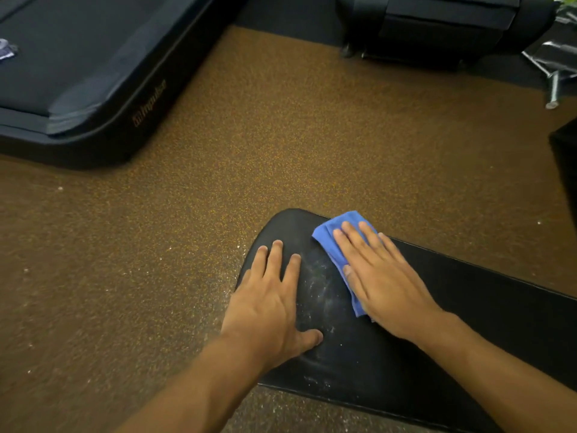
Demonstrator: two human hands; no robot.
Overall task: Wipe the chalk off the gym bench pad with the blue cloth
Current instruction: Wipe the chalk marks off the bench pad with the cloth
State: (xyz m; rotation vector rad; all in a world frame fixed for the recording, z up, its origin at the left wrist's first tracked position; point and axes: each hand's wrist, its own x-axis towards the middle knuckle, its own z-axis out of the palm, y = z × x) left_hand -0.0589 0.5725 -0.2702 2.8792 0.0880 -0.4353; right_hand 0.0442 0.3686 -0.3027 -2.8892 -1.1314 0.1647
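Head view: we see the pad, black, rounded at its far end, running from mid-frame off to the right edge. White chalk smears the pad between our two hands, w/ a few more flecks near the pad's near edge. The cloth, blue and folded, lies on the pad's far edge near the rounded end. Our right hand lies flat on the cloth, fingers straight & together, pressing down, not curled round it. Our left hand rests flat on the pad's rounded end, fingers spread, thumb out toward the chalk, holding nothing.

Under the pad is a floor of brown rubber w/ orange specks; white crumbs dot it left of the pad. Top left sits a black treadmill, its side rail lettered "Impulse" as far as we can read it. Top right: dark gear, blurred, type unclear, & a silver bar at the right edge.
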